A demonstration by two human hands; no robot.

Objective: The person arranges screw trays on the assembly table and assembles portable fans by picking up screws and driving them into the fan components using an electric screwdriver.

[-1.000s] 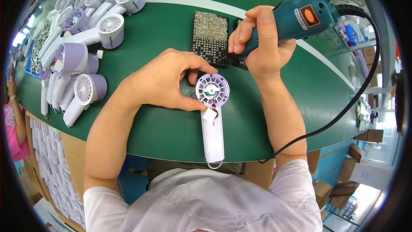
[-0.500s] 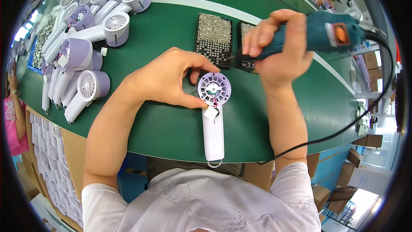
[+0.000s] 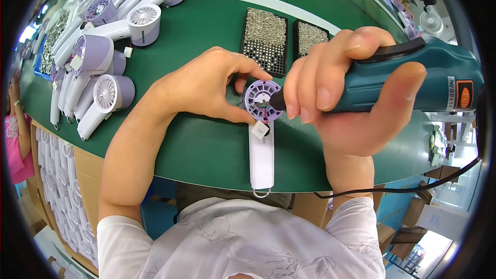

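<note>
A handheld fan (image 3: 262,150) with a white handle and an uncovered purple round head lies on the green table, handle toward me. My left hand (image 3: 214,90) grips the rim of its head between thumb and fingers. A small white connector (image 3: 259,129) on thin wires hangs out over the handle top. In my right hand (image 3: 343,88) is a teal electric screwdriver (image 3: 403,82), fingers wrapped round its body. Its dark nose reaches the right part of the fan head; the bit's tip is hard to make out there.
Two black trays of screws (image 3: 264,33) (image 3: 311,39) stand beyond the fan. Several white and purple fans (image 3: 111,93) are piled at the left, by a blue bin of metal parts (image 3: 54,39). The screwdriver's black cord (image 3: 413,190) runs along the right. Other people are at the far right and left edge.
My right hand has brought the screwdriver from the screw tray down and toward me, onto the fan head. My left hand keeps its hold on the fan.
</note>
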